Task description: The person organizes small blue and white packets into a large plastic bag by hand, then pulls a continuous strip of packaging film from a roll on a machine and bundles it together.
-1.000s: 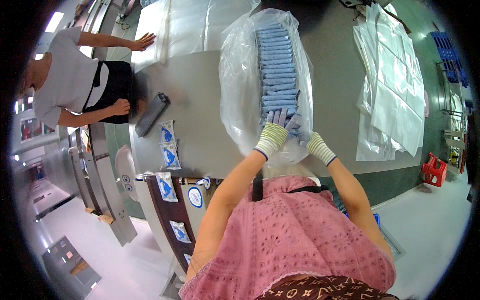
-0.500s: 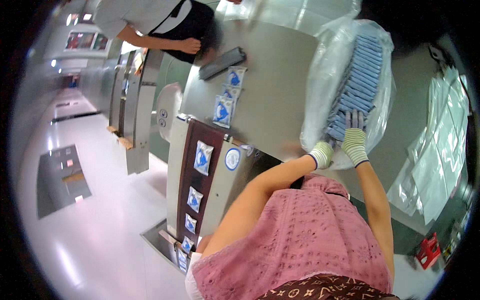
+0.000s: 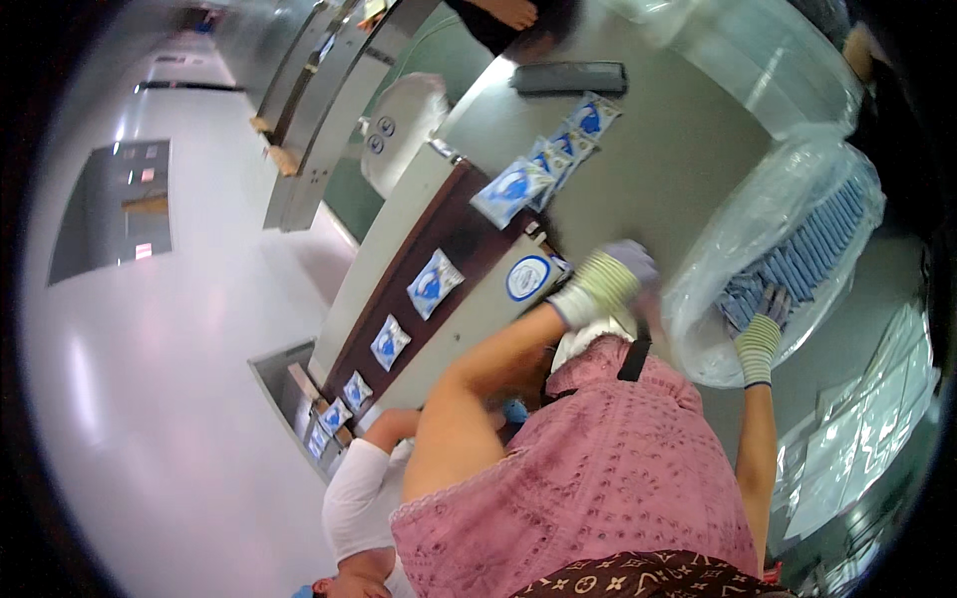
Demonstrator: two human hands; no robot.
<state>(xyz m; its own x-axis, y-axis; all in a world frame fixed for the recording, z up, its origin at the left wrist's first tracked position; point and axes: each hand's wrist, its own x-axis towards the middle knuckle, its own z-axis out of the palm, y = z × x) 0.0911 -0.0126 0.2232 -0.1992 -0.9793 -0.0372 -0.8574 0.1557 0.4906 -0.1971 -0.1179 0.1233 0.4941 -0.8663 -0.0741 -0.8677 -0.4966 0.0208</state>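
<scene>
My left hand, in a pale glove with a yellow-green striped cuff, is over the table between the conveyor's end and the bag. Motion smears its fingers, so whether it holds anything is unclear. My right hand, gloved alike, lies with fingers extended on the near end of a long row of blue packets. These packets stand tightly side by side inside a large clear plastic bag. Several white-and-blue sachets overlap on the metal table at the conveyor's end.
A dark conveyor belt carries more sachets up to the metal table. A dark grey bar lies beyond the sachets. Flat clear plastic bags are at the right. Another person in white sleeves is at lower left; a further person's hand shows at the top.
My left hand has left the bag's near end and moved left toward the conveyor. The right hand stays on the blue packets. The view has turned, and sachets have advanced along the belt.
</scene>
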